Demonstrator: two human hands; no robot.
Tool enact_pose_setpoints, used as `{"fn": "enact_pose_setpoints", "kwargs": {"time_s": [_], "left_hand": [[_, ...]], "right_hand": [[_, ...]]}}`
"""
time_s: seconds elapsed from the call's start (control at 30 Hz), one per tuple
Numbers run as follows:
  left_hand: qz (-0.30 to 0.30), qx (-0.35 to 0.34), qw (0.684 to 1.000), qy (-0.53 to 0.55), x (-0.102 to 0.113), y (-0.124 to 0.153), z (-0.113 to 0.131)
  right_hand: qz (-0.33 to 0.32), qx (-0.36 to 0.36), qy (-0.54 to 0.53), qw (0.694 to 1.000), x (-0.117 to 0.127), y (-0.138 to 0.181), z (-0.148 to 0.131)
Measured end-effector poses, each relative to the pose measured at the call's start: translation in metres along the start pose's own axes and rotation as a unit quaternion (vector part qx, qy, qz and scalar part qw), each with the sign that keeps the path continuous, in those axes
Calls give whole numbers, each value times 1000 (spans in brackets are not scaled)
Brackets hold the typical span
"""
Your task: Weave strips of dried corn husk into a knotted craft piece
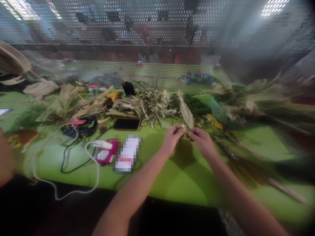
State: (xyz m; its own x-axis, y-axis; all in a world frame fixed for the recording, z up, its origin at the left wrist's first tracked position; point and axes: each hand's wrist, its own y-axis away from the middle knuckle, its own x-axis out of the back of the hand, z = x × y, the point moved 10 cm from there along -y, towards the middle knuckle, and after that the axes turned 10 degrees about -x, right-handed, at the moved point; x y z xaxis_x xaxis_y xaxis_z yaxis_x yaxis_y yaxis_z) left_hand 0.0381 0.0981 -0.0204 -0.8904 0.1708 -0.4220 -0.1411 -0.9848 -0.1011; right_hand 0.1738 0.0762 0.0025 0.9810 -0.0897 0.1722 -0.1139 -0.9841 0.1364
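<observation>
Over the green tabletop (157, 177), my two hands are close together with their fingers pinched. My left hand (172, 139) holds a small pale piece of corn husk (183, 127) at its fingertips. My right hand (203, 141) is closed beside it, thumb against fingers, and what lies in that pinch is too small to make out. Just beyond my fingertips a broad, pale corn husk (185, 109) leans out of the pile. Whether it touches my right fingers is unclear. Behind it spreads a heap of shredded dry husks (155, 103).
Left of my hands lie a dark phone (126, 124), a phone with a lit screen (128, 154), a magenta power bank (107, 154) and a white cable (97, 173). More husks (268, 101) heap at the right. A perforated metal panel (157, 29) stands behind. Another person's arm (5, 157) shows far left.
</observation>
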Motion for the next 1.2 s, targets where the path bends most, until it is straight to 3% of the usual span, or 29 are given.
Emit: {"fn": "enact_pose_setpoints", "kwargs": {"time_s": [0.23,0.5,0.67,0.8,1.2], "left_hand": [[4,0,1000,11,-4,1,3],[14,28,999,42,-1,1,-11],[4,20,999,29,-4,2,-8],[6,34,998,46,-5,3,-11],[12,81,993,84,-5,5,-26]], "right_hand": [[-2,-6,-9,1000,-1,-2,4],[58,66,69,994,3,9,-18],[17,26,6,1000,0,3,-4],[21,23,6,999,1,0,0],[116,179,181,960,4,17,-27]]}}
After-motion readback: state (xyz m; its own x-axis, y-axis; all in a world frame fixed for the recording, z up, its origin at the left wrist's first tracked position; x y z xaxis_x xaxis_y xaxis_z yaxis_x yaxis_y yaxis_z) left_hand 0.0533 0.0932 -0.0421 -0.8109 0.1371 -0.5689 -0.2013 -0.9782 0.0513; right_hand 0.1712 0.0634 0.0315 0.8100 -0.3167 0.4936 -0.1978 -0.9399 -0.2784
